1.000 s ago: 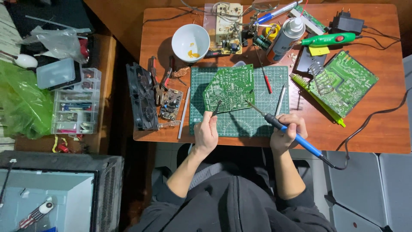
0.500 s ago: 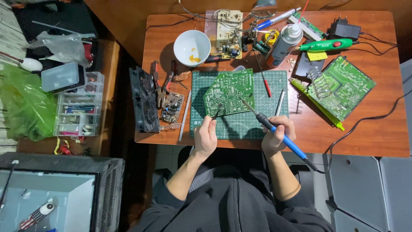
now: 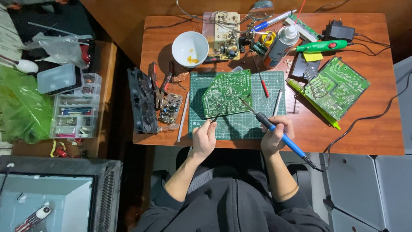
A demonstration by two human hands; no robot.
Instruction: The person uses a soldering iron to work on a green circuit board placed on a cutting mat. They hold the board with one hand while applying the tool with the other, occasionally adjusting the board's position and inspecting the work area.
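Right hand [image 3: 276,134]: fingers clenched round the blue grip of a soldering iron [image 3: 274,129], pen-style; tip angled up-left and resting on, or just above, the green circuit board [image 3: 227,93] near its lower right part. Contact itself too small to confirm

Left hand [image 3: 204,136]: fingertips pinched on a thin dark tool [image 3: 216,117], probably tweezers or a strand of solder, cannot tell which; its far end reaches the board's lower edge

Board lies flat on the green cutting mat [image 3: 236,124], mid-table, slightly rotated, not clamped. Both hands rest at the mat's near edge

Surroundings: a second, smaller board [image 3: 171,108] and pliers [image 3: 159,86] left of the mat; white bowl [image 3: 189,48] behind; spray can [image 3: 281,45] and green-handled tool [image 3: 322,46] at back right; coiled iron stand [image 3: 315,81] beside a larger green board [image 3: 341,88] on the right. Iron's cord [image 3: 365,118] runs off the near table edge and loops right

Risks, as judged:
- Board is loose; sideways pressure from the tip could skid or pivot it, smearing solder across neighbouring pads
- Tip held too long on one joint could lift a pad or scorch the laminate
- Left fingertips sit near the hot tip's working area; a slip of the thin tool brings them nearer
- Cord hangs over the edge; a snag by knee or chair would jerk the iron
- Spray can stands well within reach of a hot tool; poor neighbour if flammable
- Red-handled tool [image 3: 262,86] on the mat could be nudged onto the board
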